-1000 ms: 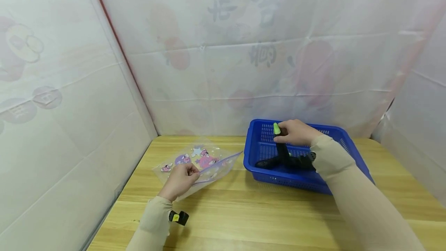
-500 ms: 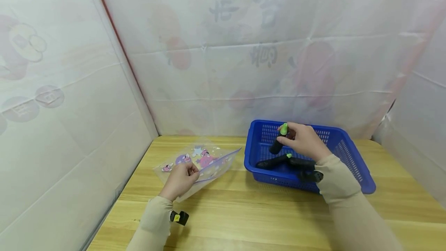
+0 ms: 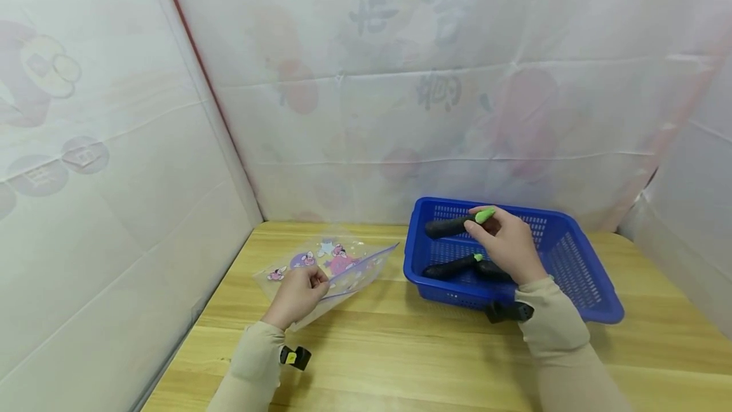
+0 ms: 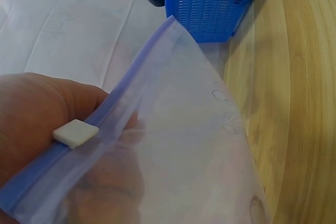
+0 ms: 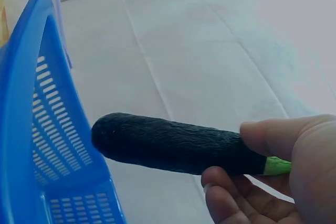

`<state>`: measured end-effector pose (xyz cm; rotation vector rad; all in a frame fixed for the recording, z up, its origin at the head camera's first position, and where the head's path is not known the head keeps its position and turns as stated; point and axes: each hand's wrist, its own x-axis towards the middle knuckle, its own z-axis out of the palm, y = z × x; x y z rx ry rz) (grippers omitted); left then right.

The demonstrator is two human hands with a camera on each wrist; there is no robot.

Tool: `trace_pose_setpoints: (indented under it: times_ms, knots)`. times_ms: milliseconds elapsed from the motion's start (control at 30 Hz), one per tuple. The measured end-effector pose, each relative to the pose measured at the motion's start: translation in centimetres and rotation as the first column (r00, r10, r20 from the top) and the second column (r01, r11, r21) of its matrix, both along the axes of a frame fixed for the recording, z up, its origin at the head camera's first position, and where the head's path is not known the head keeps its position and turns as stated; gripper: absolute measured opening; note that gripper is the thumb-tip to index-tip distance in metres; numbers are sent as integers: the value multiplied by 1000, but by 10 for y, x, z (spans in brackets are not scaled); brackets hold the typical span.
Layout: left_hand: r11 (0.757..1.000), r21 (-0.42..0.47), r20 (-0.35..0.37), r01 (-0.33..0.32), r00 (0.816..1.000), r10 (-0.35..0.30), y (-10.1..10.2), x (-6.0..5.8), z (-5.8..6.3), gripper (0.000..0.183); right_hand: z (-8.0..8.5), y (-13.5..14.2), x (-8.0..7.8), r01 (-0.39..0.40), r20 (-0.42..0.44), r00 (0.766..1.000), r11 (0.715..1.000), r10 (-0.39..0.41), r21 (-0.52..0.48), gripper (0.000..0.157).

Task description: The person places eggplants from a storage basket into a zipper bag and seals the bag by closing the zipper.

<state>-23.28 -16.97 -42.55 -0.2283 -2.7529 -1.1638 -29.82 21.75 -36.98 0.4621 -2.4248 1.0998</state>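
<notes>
A dark, long eggplant with a bright green stem end (image 3: 448, 227) is pinched at that end by my right hand (image 3: 511, 247). It lies nearly level over the blue basket, its blunt tip toward the left; the right wrist view shows the thumb above the eggplant (image 5: 168, 142) and fingers below. My left hand (image 3: 298, 292) pinches the purple zip edge of a clear slider bag (image 3: 343, 264) printed with pink cartoon figures. In the left wrist view a white slider (image 4: 76, 132) sits on that edge beside the thumb. Whether the bag's mouth is parted, I cannot tell.
The blue perforated basket (image 3: 409, 253) stands to the right of the bag. Inside it lie another eggplant (image 3: 448, 268) and a further dark one (image 3: 492, 270), partly hidden by the right wrist. The wooden table (image 3: 394, 355) is backed by white printed sheets (image 3: 354, 126).
My right hand has raised the eggplant from among the others and turned it from steep to nearly level, tip leftward. The left hand and bag have hardly moved.
</notes>
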Motion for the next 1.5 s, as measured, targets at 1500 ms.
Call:
trace_pose_setpoints:
  times_ms: [1500]
  knots:
    - [998, -67, -110, -5, 994, -3, 1, 15, 13, 13, -9, -89, 44, -363, 69, 928, 930, 366, -55, 19]
